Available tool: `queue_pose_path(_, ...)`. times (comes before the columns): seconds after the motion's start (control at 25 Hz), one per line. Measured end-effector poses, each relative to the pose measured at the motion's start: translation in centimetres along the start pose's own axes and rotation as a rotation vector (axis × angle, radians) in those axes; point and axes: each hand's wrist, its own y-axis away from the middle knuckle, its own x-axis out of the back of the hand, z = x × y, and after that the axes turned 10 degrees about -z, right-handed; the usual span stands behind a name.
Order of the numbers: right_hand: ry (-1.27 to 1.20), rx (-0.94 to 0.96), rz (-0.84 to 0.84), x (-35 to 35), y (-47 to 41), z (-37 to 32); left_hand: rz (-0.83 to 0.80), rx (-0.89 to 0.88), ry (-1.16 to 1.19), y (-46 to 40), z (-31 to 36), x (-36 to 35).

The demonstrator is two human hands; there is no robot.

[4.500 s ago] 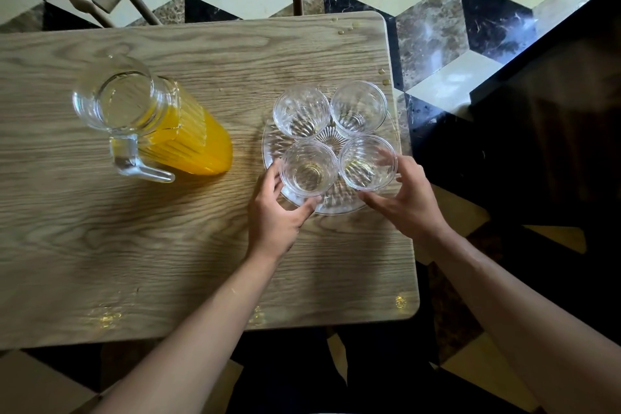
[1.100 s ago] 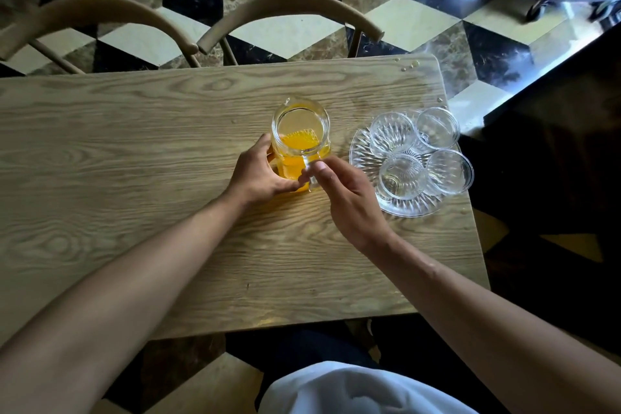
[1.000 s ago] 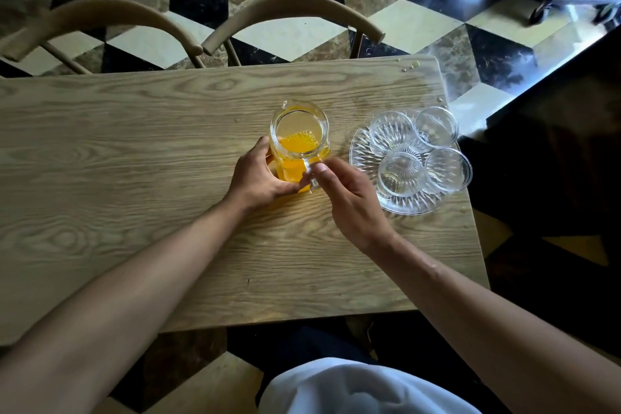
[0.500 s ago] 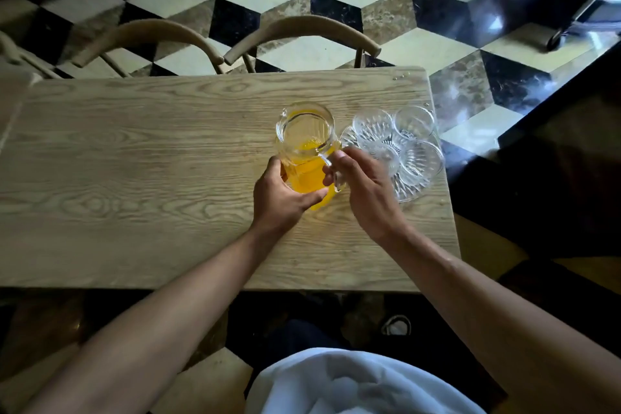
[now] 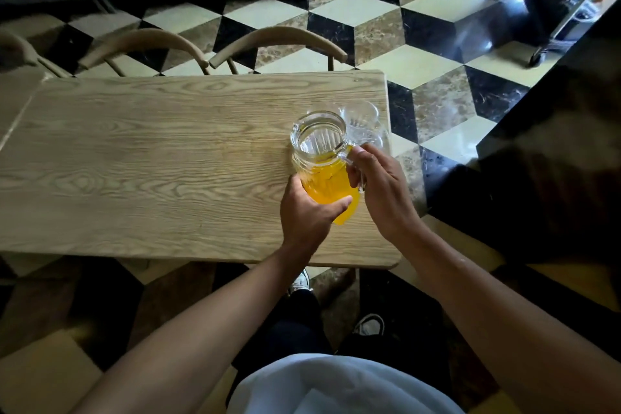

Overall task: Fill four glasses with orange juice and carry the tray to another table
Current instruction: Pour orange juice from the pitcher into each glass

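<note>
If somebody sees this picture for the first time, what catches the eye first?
The glass jug of bright orange juice, gripped by the left hand and right hand near the wooden table's right end. Behind it, clear glasses show partly; beyond, the bold cube-patterned floor.

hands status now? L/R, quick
Left hand: closed around the lower body of the juice pitcher, supporting it.
Right hand: closed on the pitcher's handle.
</note>
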Motion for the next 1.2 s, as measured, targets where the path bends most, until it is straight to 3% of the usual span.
queue_pose_path(0.28, 0.052, -0.037, 0.107, 6.4, 0.0, -0.8, -0.251, -0.037, 0.094, 0.5, 1.3, -5.4)
queue_pose_path(0.68, 0.228, -0.143, 0.203, 12.1, -3.1, 0.4, -0.484, 0.019, 0.226, -5.1, 2.1, -11.7)
queue_pose_path(0.92, 0.321, -0.239, 0.176, 13.5, -4.5, 1.6, -0.543, 0.147, 0.245, -5.7, 1.7, -14.8)
queue_pose_path(1.2, 0.421, -0.345, 0.112, 15.0, -5.7, 3.0, -0.503, 0.33, 0.335, -5.7, 1.2, -18.3)
